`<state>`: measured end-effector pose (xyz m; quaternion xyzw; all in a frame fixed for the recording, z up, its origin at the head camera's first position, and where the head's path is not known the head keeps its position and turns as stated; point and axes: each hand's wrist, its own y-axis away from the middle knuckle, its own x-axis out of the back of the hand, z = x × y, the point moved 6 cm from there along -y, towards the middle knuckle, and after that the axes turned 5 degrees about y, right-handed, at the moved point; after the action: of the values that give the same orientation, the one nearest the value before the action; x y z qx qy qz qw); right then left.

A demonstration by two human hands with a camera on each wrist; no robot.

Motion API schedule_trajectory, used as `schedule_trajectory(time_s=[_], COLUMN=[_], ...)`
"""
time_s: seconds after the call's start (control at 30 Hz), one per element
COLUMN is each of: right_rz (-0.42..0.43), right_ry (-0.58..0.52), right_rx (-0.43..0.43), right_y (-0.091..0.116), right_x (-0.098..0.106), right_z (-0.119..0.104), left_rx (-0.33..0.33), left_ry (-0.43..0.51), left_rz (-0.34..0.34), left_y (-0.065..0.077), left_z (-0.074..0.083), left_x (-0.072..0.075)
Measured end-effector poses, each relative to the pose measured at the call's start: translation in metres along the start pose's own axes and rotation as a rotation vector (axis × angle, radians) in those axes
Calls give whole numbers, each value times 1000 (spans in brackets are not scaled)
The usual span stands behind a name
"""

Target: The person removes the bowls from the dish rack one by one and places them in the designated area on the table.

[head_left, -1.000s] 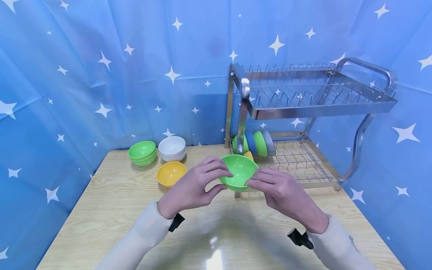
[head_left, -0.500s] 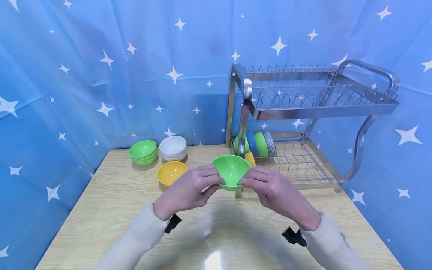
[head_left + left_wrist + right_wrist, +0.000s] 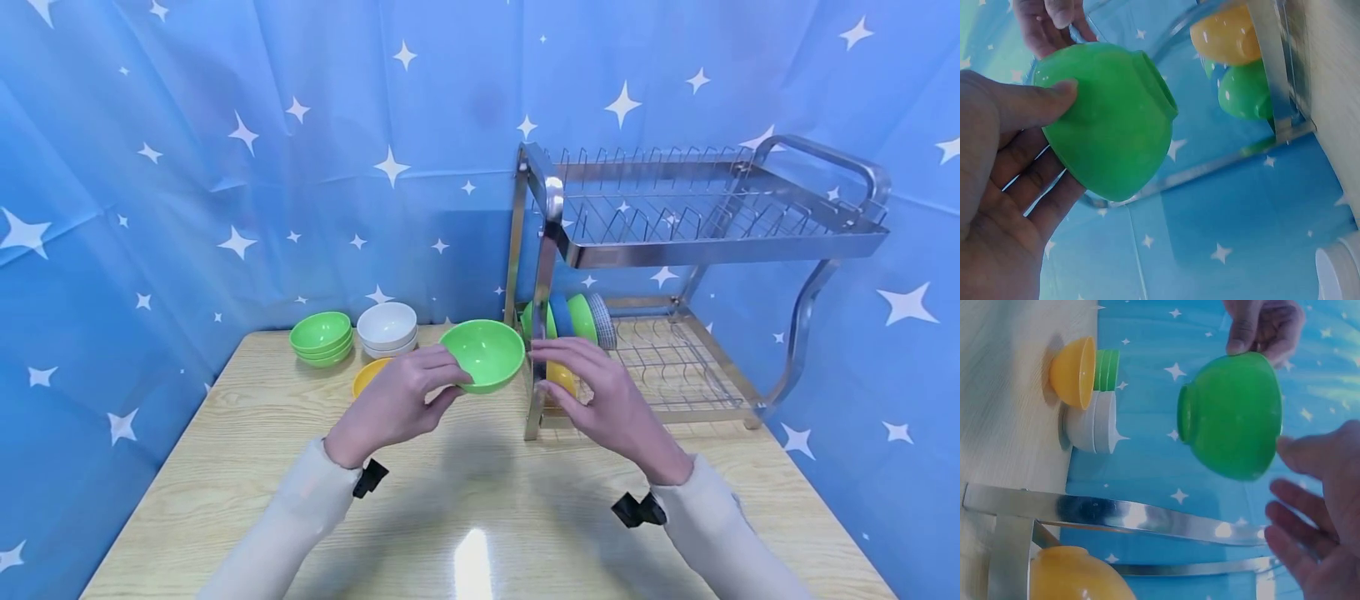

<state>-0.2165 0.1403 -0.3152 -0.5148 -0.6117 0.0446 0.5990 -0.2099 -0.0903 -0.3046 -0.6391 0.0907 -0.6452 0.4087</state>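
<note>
My left hand pinches a green bowl at its near left rim, thumb outside and fingers inside. The bowl is held above the table with its mouth tilted toward the head camera; its foot ring shows in the left wrist view. To the right of the bowl, my right hand has its fingers extended and apart, with the thumb close to the rim in the right wrist view. Behind my left hand sits a yellow bowl, partly hidden in the head view.
Stacked green bowls and stacked white bowls stand at the table's back left. A two-tier metal dish rack is at the right. On its lower tier are a yellow bowl and several green, blue and grey dishes.
The green bowl has moved left and slightly up in my left hand. My right hand has let go of its rim and spread its fingers.
</note>
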Motion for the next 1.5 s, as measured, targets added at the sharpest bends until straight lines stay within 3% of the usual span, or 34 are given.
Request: schedule_trajectory(time_s=[0.27, 0.5, 0.83, 1.13, 1.5], right_rz=[36, -7, -24, -4, -10], right_ry=[21, -95, -198, -183, -183], right_rx=[-245, -415, -551, -595, -654], right_y=[-6, -12, -21, -23, -22], right_x=[-3, -15, -28, -32, -38], right_z=[23, 39, 59, 68, 73], left_rx=[71, 162, 369, 520, 675], left_ry=[-82, -157, -255, -292, -265], left_rz=[101, 161, 168, 166, 102], left_y=[7, 18, 42, 70, 99], left_z=[-29, -62, -122, -169, -215], left_x=[17, 34, 54, 67, 66])
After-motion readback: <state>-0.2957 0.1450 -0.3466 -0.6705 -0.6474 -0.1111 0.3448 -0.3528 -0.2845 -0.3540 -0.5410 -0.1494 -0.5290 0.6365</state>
